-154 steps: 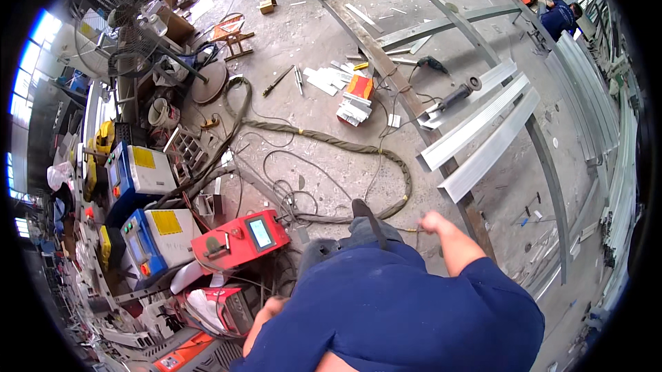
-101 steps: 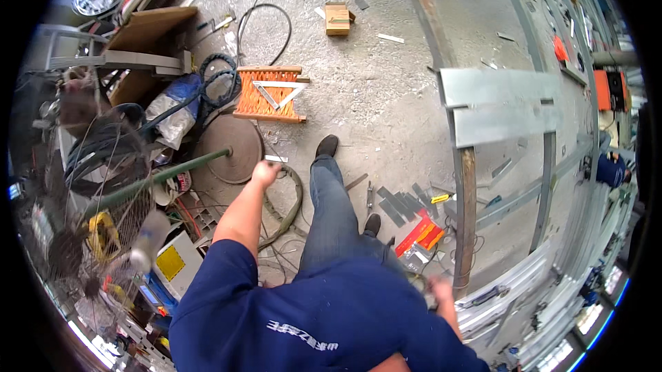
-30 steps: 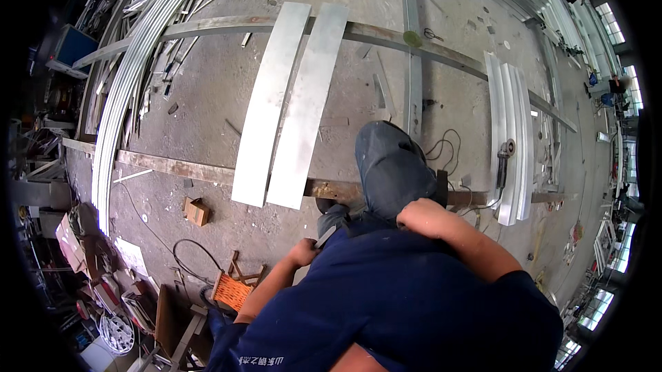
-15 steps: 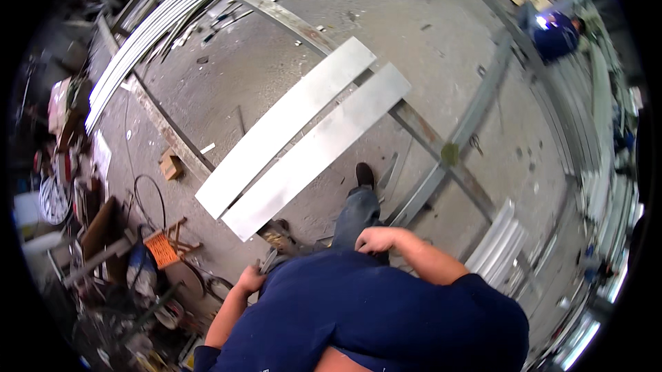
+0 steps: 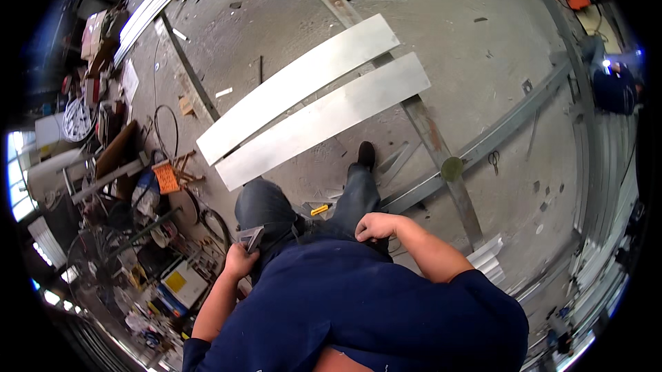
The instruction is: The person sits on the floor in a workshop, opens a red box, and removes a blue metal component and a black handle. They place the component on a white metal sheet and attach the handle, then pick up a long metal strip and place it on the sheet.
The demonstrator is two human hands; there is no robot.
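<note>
My left hand, at the left side of my body, is closed around a small flat grey metal tool with a straight edge; its exact kind is not clear. My right hand is by my right hip, its fingers curled in a loose fist against my trousers. I cannot make out whether anything is in it. In front of my legs, two long white metal panels lie side by side across steel beams, with a narrow gap between them. Neither hand touches the panels.
A steel beam with a round greenish disc crosses another beam on the right. A yellow-handled tool lies between my legs. Scissors are on the floor. Clutter fills the left; a co-worker bends at far right.
My left hand has moved slightly outward and up, so the grey tool shows more. My left leg has come forward into view. The whole view has turned; my right hand stays by my hip.
</note>
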